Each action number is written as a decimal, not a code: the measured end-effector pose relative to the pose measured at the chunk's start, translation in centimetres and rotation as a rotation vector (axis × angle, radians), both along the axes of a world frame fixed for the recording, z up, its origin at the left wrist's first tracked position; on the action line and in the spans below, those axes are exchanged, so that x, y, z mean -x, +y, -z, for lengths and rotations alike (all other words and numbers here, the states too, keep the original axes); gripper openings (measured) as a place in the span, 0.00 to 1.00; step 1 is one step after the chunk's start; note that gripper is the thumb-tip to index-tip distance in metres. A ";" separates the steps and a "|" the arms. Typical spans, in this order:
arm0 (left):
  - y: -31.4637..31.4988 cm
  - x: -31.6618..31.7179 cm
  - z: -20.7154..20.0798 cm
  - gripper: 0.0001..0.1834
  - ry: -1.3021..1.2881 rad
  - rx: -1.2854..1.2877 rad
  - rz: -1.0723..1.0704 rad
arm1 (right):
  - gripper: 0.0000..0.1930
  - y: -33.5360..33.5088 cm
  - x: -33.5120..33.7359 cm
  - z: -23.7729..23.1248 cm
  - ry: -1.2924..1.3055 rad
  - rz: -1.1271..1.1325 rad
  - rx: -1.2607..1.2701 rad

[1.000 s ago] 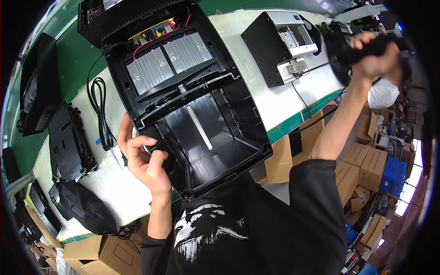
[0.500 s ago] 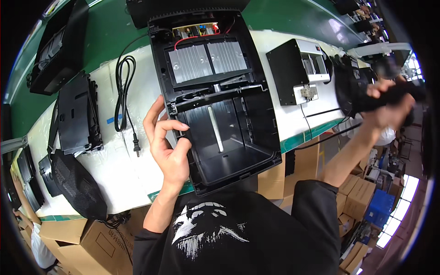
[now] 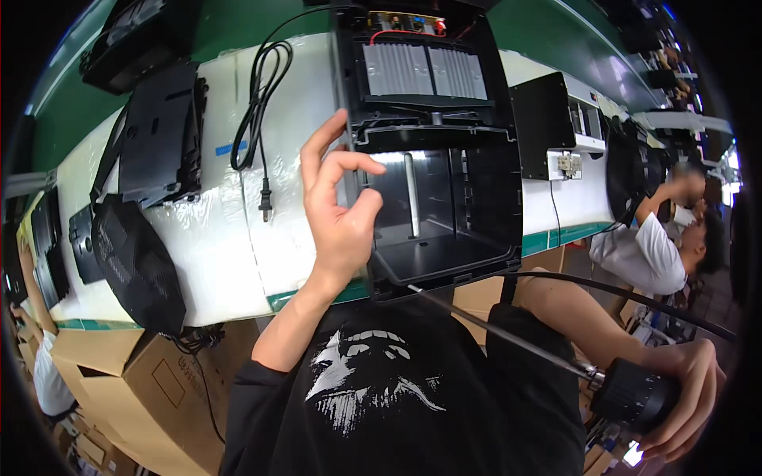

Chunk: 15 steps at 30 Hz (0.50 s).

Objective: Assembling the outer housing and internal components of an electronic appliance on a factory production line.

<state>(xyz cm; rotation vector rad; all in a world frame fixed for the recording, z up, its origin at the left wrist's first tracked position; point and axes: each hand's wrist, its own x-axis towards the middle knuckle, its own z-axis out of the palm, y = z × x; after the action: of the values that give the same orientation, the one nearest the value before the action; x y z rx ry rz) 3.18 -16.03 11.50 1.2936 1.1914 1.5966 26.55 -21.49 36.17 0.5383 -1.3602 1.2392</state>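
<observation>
In front of me a black plastic appliance housing [image 3: 444, 266] lies with its inside showing. It holds two ribbed silver metal plates [image 3: 397, 73], a circuit board [image 3: 406, 22] with a red wire, and a pale upright strip [image 3: 412, 194]. My left hand [image 3: 337, 210] grips the housing's left side wall, its index finger curled over the edge and its thumb beside it. At the lower right my right hand [image 3: 686, 397] is wrapped round a black power drill [image 3: 635, 395]. The drill's long thin bit [image 3: 508, 337] points up-left, its tip near the housing's front edge.
A coiled black power cord [image 3: 258, 111] lies left of the housing, with black panels [image 3: 159, 135] and a black mesh bag [image 3: 136, 270] further left. A black-and-white box unit [image 3: 544, 127] stands to the right. Cardboard boxes [image 3: 159, 389] sit below the bench; a person [image 3: 647, 250] is at the right.
My right hand has swung the drill down from the upper right to the lower right, and its bit now shows. The housing and bench appear shifted up and right in view; my left hand stays on the wall.
</observation>
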 end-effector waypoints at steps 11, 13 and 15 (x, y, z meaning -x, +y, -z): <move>-0.1 0.1 0.1 0.11 -0.020 -0.017 0.049 | 0.14 0.4 4.3 4.7 0.054 0.127 0.194; 0.1 -0.2 -0.1 0.11 -0.027 -0.021 0.063 | 0.14 0.4 5.0 5.3 0.088 0.183 0.130; 0.1 -0.2 -0.1 0.11 -0.024 -0.032 0.039 | 0.11 0.3 6.0 6.0 0.011 0.226 0.137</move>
<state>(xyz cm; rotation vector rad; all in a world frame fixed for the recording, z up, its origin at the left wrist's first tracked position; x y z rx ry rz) 3.38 -15.94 11.59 1.3065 1.1235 1.6044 20.60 -21.16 30.16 0.2866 -1.2787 1.1322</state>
